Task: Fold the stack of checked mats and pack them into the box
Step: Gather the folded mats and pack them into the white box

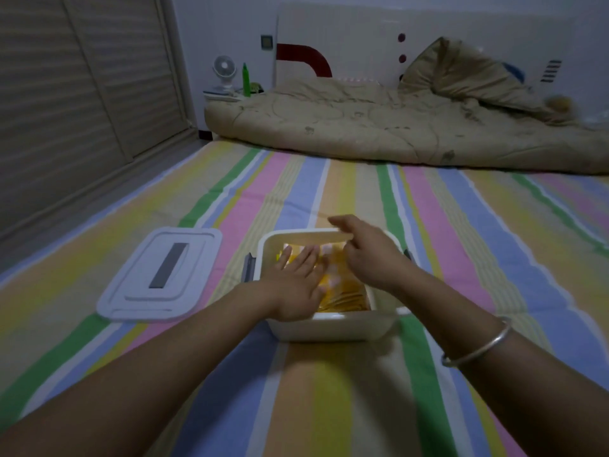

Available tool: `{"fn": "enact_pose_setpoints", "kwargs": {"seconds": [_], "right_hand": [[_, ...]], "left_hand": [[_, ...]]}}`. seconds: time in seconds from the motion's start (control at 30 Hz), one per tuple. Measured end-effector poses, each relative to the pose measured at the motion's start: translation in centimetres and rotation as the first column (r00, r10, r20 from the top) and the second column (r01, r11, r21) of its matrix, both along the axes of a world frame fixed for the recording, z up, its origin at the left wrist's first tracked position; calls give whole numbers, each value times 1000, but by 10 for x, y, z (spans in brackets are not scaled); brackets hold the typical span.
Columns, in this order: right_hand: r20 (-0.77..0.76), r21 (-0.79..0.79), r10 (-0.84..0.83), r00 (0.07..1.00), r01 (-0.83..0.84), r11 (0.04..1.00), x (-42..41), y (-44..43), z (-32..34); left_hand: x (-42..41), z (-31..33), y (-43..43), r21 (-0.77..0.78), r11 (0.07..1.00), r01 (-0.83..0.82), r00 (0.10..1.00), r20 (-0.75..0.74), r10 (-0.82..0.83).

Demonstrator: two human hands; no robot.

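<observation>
Nearest: the striped bed sheet (296,407), crossed by both bare forearms, a metal bangle (478,341) on the right wrist. Next, the white box (329,328), open-topped, set on the sheet directly ahead within easy reach of both hands. Inside it, the folded yellow checked mats (346,288), already packed and reaching up towards the rim. Left hand (293,288) laid flat on the mats, fingers straight, gripping nothing; judged a pressing-down to settle the pile below the rim. Right hand (369,255) over the far right part of the box, forefinger out, remaining fingers partly curled; blurred, so neither grasp nor release determinable, nor contact with rim or mats. Lid (158,275) flat on the sheet just left of the box, apart from it, presumably parked there for fitting last. Farther off, a rumpled beige quilt (379,127) across the bed, a pillow (461,70) against the headboard (346,34), a small fan (224,72) beside a green bottle (245,77).
</observation>
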State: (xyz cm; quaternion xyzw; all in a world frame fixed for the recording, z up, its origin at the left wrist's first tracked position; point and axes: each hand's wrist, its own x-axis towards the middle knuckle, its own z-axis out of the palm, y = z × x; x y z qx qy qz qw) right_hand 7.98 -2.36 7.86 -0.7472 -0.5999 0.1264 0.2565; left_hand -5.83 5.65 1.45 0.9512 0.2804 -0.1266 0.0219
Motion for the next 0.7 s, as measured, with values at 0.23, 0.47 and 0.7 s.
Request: {"fn": "enact_pose_setpoints", "kwargs": {"seconds": [0.23, 0.47, 0.7], "right_hand": [[-219, -203, -273, 937, 230, 952, -15, 36, -33], [196, -199, -39, 980, 78, 977, -24, 29, -50], [377, -282, 98, 921, 14, 959, -28, 28, -59]], "left_hand": [[4, -6, 15, -195, 980, -32, 997, 63, 45], [-2, 12, 24, -907, 420, 34, 562, 365, 742], [-35, 33, 14, -870, 371, 324, -204, 318, 926]]}}
